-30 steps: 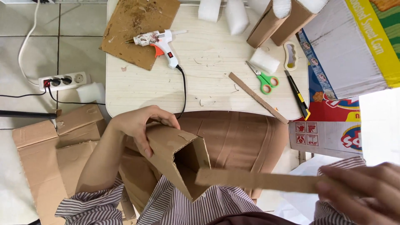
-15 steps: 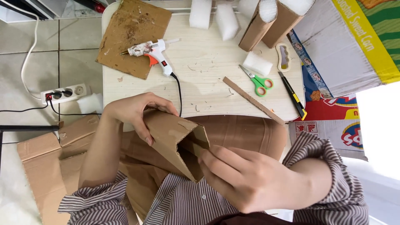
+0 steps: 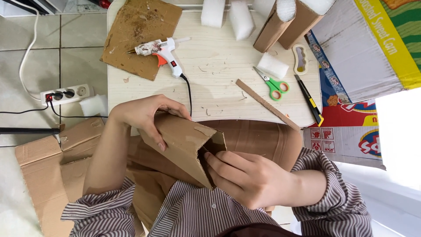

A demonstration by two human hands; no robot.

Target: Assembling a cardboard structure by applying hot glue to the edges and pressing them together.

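Pressing right hand (image 3: 252,182) deeper into cardboard box (image 3: 184,147) opening.

Left hand: my left hand (image 3: 147,115) is curled, fingers wrapped over, forearm bare.
Right hand: my right hand (image 3: 245,175) lies palm down, fingertips (image 3: 210,160) tucked inward, striped cuff pushed back.

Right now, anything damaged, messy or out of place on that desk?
Minor only. The cardboard box held by the left hand and right hand has a scuffed, peeling patch near its open end. The cardboard sheet under the glue gun is crusted with glue residue, and scraps dot the table.
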